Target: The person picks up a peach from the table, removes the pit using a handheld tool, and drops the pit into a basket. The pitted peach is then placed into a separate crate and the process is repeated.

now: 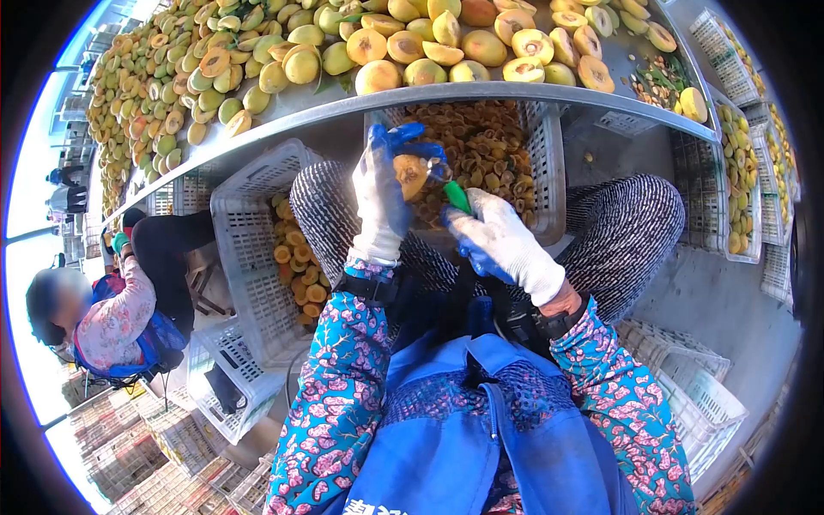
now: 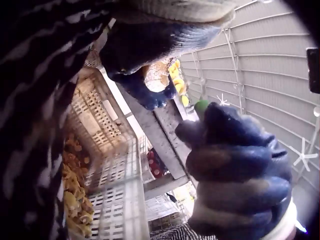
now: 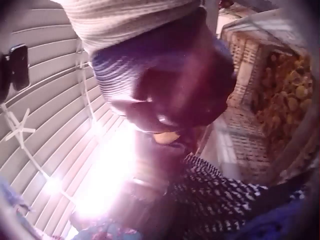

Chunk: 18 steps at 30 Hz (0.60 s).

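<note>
In the head view my gloved left hand (image 1: 376, 193) grips a yellow peach half (image 1: 410, 175), cut face showing, above a crate of peach pieces. My gloved right hand (image 1: 505, 239) holds a tool by its green handle (image 1: 457, 197); its small metal end meets the fruit. From the left wrist, the peach half (image 2: 156, 77) sits between blue-coated fingers, and the right hand (image 2: 240, 172) is curled round the green handle (image 2: 201, 106). In the right wrist view the right hand (image 3: 165, 80) hides the tool, and a sliver of yellow fruit shows below it.
A metal-edged table (image 1: 429, 93) heaped with whole and halved peaches stands ahead. The crate (image 1: 549, 172) between my knees holds dark peach pieces; another crate (image 1: 249, 249) on the left holds peach halves. A seated person (image 1: 129, 309) is at far left, with stacked crates behind.
</note>
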Each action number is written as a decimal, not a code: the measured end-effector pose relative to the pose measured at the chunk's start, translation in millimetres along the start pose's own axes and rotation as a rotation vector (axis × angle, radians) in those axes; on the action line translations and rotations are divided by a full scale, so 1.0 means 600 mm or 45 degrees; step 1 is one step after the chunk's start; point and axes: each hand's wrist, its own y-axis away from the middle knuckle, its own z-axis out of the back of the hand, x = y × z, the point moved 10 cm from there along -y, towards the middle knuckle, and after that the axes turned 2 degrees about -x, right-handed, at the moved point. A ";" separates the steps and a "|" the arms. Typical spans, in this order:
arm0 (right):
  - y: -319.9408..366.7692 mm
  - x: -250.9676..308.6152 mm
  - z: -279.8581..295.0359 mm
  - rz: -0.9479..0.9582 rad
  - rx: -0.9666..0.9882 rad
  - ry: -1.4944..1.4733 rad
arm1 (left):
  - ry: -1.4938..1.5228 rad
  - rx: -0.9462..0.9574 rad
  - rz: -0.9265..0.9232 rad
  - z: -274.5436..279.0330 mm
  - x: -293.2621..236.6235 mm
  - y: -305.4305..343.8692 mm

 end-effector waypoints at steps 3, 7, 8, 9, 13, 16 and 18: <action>0.002 0.052 -0.009 0.328 -0.142 0.572 | -0.113 -0.040 -0.049 -0.018 -0.020 0.014; -0.001 0.029 0.006 0.374 -0.203 0.988 | -0.202 -0.083 -0.155 0.027 -0.031 -0.014; -0.012 -0.012 0.025 0.202 -0.199 1.091 | -0.227 -0.090 -0.208 0.031 -0.042 -0.019; -0.019 -0.053 0.048 0.130 -0.199 1.103 | -0.253 -0.097 -0.261 0.035 -0.053 -0.024; -0.015 -0.068 0.084 0.084 -0.265 1.070 | -0.071 -0.032 -0.205 0.012 -0.093 0.006; -0.030 -0.079 0.080 0.107 -0.249 0.936 | -0.600 -0.281 -0.854 0.065 -0.261 0.088; -0.038 -0.112 0.069 0.169 -0.170 1.027 | -0.366 -0.448 -0.646 0.181 -0.291 0.101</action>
